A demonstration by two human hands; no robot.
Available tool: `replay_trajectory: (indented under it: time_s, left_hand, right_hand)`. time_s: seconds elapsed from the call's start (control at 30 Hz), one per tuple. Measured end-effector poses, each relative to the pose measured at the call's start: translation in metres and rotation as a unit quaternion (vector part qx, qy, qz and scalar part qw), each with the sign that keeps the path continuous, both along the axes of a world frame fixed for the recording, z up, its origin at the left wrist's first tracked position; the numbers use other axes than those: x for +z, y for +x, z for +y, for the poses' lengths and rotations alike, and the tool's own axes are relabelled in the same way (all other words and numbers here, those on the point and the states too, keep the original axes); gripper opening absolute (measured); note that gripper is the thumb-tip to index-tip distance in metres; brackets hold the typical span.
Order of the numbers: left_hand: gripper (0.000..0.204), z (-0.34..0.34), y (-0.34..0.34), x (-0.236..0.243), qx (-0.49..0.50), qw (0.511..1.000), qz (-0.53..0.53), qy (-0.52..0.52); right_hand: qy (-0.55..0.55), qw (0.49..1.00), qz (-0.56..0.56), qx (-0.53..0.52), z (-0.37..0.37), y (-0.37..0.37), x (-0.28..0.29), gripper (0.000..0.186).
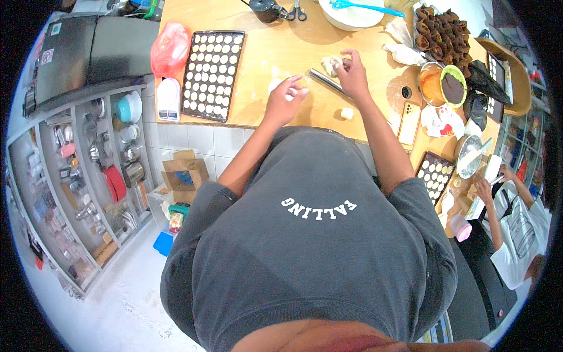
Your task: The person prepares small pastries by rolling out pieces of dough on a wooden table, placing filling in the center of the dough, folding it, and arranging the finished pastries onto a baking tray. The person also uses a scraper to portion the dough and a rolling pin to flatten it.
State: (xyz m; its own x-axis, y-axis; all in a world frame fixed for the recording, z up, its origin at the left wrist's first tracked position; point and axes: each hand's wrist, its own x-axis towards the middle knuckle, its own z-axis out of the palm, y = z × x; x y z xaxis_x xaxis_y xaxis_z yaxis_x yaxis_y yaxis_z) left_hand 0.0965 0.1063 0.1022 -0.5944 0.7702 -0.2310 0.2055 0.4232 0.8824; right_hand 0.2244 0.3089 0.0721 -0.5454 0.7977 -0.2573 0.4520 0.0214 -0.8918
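My left hand [286, 101] is over the near part of the wooden table [258, 58], fingers curled around a small pale bit of dough [289, 97]. A flat pale round [274, 85] lies just beyond it. My right hand [354, 77] has its thumb and fingers apart beside a lump of pale dough [331, 66]. A metal rolling pin [327, 81] lies slantwise between my hands, its right end close to my right hand. Nearer to me rests a small pale block [347, 113]. To the left, a dark tray [212, 76] carries rows of small pale rounds.
A white kitchen scale [169, 98] and red plastic bag [170, 50] stand left. At the back are scissors [297, 12] and a white bowl [352, 16]. On the right are brown pastry cups [443, 35], an orange bowl [433, 85], a phone [409, 123] and a co-worker's hands [484, 189].
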Motion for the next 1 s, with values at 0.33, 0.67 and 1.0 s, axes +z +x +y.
replay_trajectory:
  time_s: [0.33, 0.67, 1.0]
  left_hand:
    - [0.047, 0.013, 0.006, 0.057, -0.154, 0.985, 0.008, 0.079]
    - [0.027, -0.027, -0.015, 0.079, -0.052, 0.971, -0.133, 0.191]
    - [0.020, -0.094, -0.059, 0.120, -0.130, 0.981, 0.000, 0.145]
  right_hand:
    - [-0.142, 0.976, 0.164, 0.034, -0.067, 0.030, 0.092, 0.023]
    - [-0.137, 0.955, 0.259, 0.045, -0.124, 0.006, 0.130, 0.027]
    - [0.026, 0.988, 0.144, 0.054, -0.191, -0.042, 0.140, 0.026]
